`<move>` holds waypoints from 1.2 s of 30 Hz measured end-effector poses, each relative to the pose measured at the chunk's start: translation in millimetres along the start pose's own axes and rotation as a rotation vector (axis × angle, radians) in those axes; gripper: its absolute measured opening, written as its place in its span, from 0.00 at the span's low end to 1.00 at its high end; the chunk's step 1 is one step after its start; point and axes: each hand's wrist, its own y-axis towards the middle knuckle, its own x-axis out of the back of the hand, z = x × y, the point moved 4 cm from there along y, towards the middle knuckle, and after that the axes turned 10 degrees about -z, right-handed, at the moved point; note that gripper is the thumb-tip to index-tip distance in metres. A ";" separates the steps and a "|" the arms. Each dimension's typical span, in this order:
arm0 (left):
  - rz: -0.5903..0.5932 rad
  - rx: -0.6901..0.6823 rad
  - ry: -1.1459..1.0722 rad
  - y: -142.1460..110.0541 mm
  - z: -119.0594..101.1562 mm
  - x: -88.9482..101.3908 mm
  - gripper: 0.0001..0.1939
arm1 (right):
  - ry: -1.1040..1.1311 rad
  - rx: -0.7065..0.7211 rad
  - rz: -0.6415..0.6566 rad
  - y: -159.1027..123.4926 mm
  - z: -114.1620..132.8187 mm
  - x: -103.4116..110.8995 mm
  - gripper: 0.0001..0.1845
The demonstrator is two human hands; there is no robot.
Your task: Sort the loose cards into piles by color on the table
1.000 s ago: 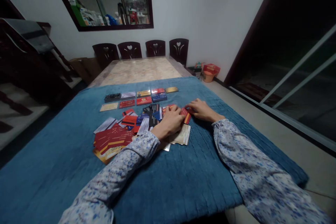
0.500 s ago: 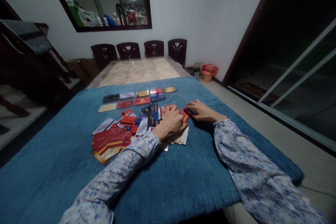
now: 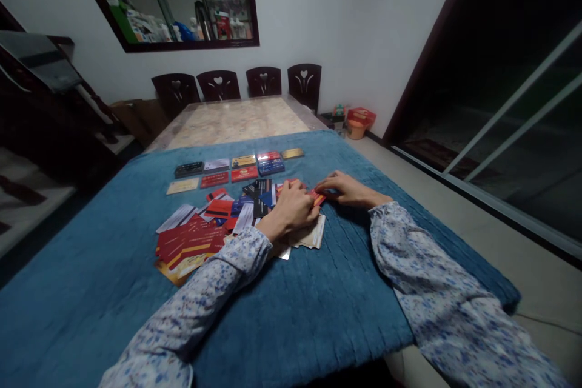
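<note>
My left hand [image 3: 294,209] is bent over the right part of a heap of mixed cards [image 3: 195,236]. Its fingers are closed, and what they hold is mostly hidden under them. Between the two hands shows a red card [image 3: 317,197] with yellowish stripes. The fingers and thumb of my right hand [image 3: 345,188] are closed on that card's right edge. Cream-coloured cards [image 3: 311,235] lie spread under my left palm. Black cards [image 3: 262,199] sit on the heap just left of my left hand.
Behind the heap, two rows of card piles include a black pile [image 3: 189,169], a cream card [image 3: 182,186], a blue pile [image 3: 271,167] and a gold card [image 3: 292,153]. A blue cloth [image 3: 113,279] covers the near table. Dark chairs [image 3: 264,81] stand at the far end.
My right hand has shifted slightly left, covering more of the red card. My left hand stays over the heap. The whole view has moved a little.
</note>
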 end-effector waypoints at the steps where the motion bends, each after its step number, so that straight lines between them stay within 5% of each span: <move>1: 0.000 0.008 -0.019 0.1 1.7 1.4 0.18 | 0.015 0.000 -0.007 -0.1 -1.3 1.2 0.18; 18: -0.104 -0.001 -0.016 4.2 19.8 10.0 0.14 | -0.010 -0.042 -0.221 -2.2 7.6 17.3 0.16; 36: -0.212 0.061 -0.017 2.5 34.1 -2.3 0.16 | -0.141 -0.179 -0.295 -3.6 -0.2 -0.8 0.17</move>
